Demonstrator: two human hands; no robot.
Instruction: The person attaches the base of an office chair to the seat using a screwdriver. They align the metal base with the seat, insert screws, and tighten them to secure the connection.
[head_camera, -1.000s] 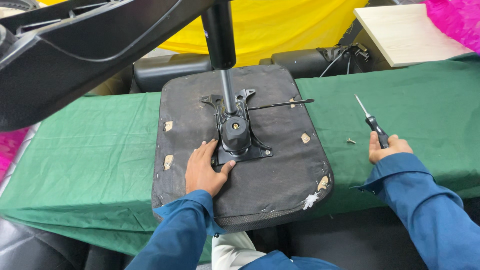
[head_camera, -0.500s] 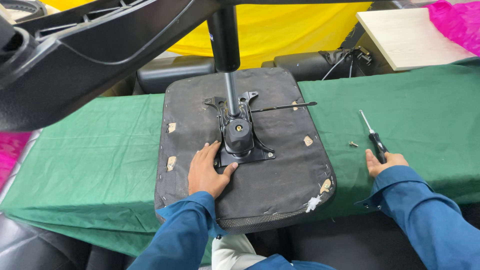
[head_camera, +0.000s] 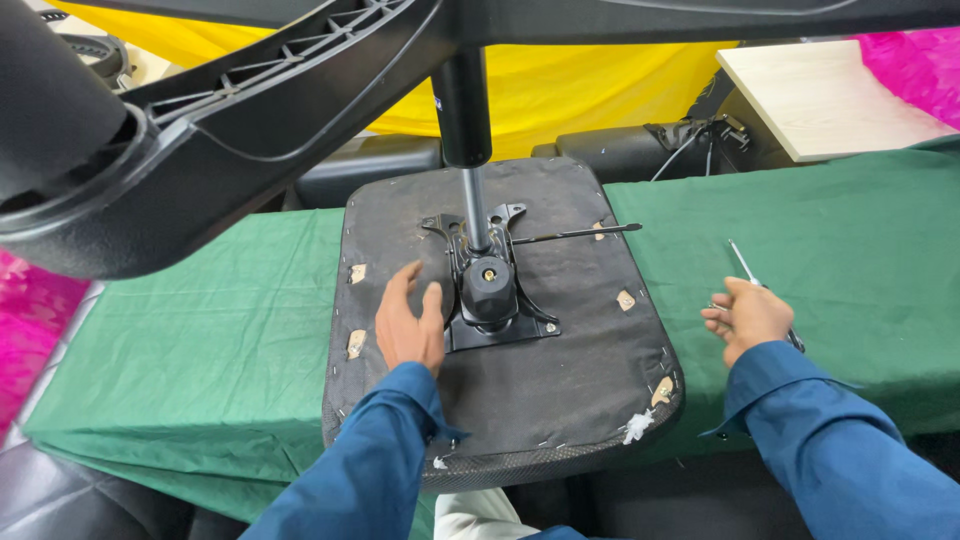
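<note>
An upturned black chair seat (head_camera: 560, 390) lies on the green-covered table (head_camera: 200, 330). Bolted to its middle is a black metal tilt mechanism (head_camera: 490, 300), from which a gas cylinder (head_camera: 465, 120) rises to the chair's star base (head_camera: 200, 130) near the camera. A thin lever rod (head_camera: 580, 235) sticks out to the right. My left hand (head_camera: 410, 325) hovers open just left of the mechanism, fingers spread. My right hand (head_camera: 745, 315) is over the cloth with its fingers loosely curled. A screwdriver (head_camera: 742, 264) lies behind it, its handle mostly hidden by the hand.
The seat fabric is torn in several spots along its edges. Black chair parts (head_camera: 370, 165) and cables sit behind the table in front of a yellow cloth (head_camera: 590, 90). A pale wooden board (head_camera: 820, 95) is at the upper right. Pink fabric (head_camera: 40, 320) lies at the left.
My left hand has lifted off the seat beside the mechanism and opened. My right hand has moved up from the screwdriver's handle end and now covers the handle. The camera has moved closer.
</note>
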